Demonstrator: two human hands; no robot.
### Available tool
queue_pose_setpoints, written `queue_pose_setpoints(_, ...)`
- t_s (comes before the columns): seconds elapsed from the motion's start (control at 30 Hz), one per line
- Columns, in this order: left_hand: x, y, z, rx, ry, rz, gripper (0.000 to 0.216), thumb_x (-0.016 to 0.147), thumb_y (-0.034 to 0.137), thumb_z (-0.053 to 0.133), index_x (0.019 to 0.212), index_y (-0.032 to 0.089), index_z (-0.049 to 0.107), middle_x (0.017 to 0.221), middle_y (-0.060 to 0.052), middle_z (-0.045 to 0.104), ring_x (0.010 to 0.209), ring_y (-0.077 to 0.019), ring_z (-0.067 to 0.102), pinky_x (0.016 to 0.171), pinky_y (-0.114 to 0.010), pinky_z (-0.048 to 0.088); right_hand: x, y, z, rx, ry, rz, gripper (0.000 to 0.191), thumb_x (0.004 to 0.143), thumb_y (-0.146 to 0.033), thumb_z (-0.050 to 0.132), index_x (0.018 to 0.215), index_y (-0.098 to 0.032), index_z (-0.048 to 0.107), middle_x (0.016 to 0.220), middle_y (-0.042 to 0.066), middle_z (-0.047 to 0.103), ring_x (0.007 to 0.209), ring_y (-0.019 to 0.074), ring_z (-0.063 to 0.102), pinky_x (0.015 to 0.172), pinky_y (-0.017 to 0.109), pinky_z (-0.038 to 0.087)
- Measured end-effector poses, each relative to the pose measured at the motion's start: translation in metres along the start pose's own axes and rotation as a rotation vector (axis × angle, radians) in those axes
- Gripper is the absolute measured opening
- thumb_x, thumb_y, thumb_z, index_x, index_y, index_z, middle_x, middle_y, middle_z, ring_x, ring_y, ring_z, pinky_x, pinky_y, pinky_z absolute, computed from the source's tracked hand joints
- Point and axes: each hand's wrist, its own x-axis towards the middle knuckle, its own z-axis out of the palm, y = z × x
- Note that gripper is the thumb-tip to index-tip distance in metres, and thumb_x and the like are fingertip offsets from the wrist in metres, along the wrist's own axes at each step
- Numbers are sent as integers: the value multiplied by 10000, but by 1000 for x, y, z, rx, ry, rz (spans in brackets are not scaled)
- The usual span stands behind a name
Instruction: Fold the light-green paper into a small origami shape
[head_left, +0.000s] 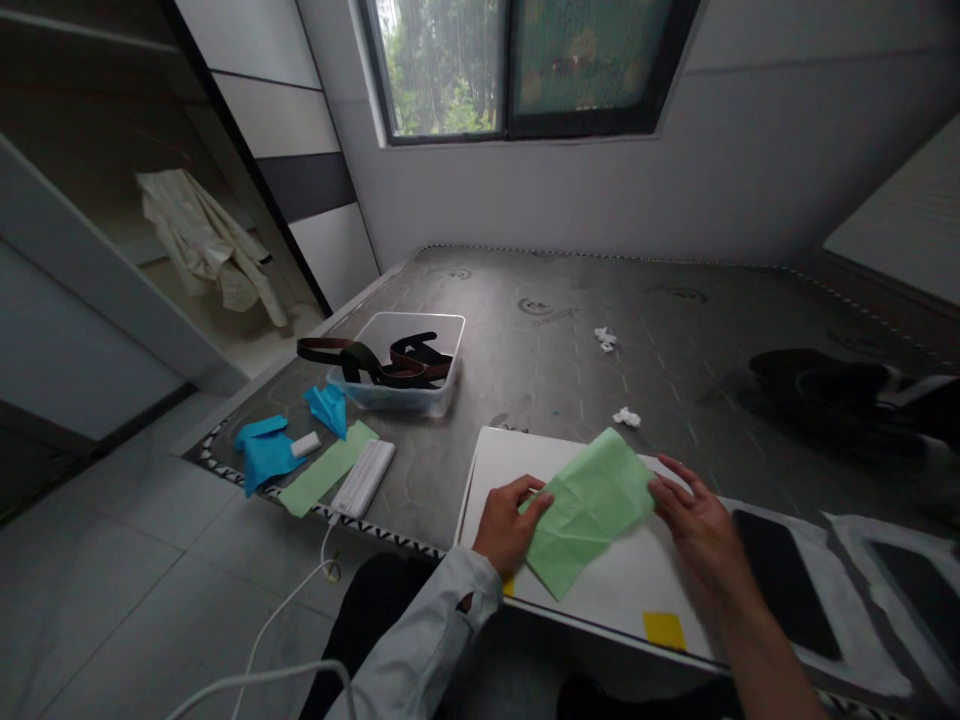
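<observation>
Two of your hands hold one creased, thin, paper-like green sheet (589, 510): the left hand (510, 525) pinches its left edge, the right hand (697, 535) grips its right corner with the fingertips. The sheet lies over a smooth, flat white box (517, 460) that bears a plain yellow sticker (664, 630) near its front edge. Under that spreads your grey mattress (540, 370), quilted in hexagons and edged with black-and-white piping; its dark printed emblems are too faint to read. To your left, a clear plastic bin (409, 403) holds curled brown and black straps (405, 378), near crumpled blue paper (266, 455), a flat green strip (319, 480) and a glossy white power strip (365, 478).
</observation>
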Motion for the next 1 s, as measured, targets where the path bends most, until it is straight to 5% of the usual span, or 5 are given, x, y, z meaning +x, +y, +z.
queue_pose_setpoints(0.13,1,-6,1,-97,54,-47,255,866,416,531,922,181,614,754,-11,704,643,-138,607,573,-206,424,-6,1,13,89,-87,65,600,577,-459,854,1091,-240,635,926,25,739,774,168,695,711,241,577)
queue_pose_setpoints(0.27,1,-10,2,-123,52,-80,235,859,410,541,955,195,550,708,12,675,608,-127,578,566,-204,414,-10,8,28,-96,-247,100,494,626,-494,817,997,-201,671,978,97,735,925,251,687,814,342,560)
queue_pose_setpoints(0.43,0,-9,1,-236,-48,-55,210,861,401,542,949,217,495,749,14,682,638,-126,589,576,-203,424,-10,13,35,-192,-176,-5,584,558,-535,831,1023,-227,657,1057,108,715,1012,307,654,854,417,541)
queue_pose_setpoints(0.63,0,-8,1,-396,-76,-50,267,841,417,574,972,210,466,862,-28,704,694,-143,640,604,-219,476,-21,8,45,-156,-340,71,620,653,-543,777,1140,-200,605,1033,121,724,910,281,685,776,378,549)
queue_pose_setpoints(1.0,-3,4,-4,-255,-192,20,388,800,388,632,1100,144,606,967,-91,718,849,-221,673,720,-277,524,-22,13,44,-26,-328,26,623,689,-395,793,1230,-237,529,1131,102,687,984,263,665,822,378,539)
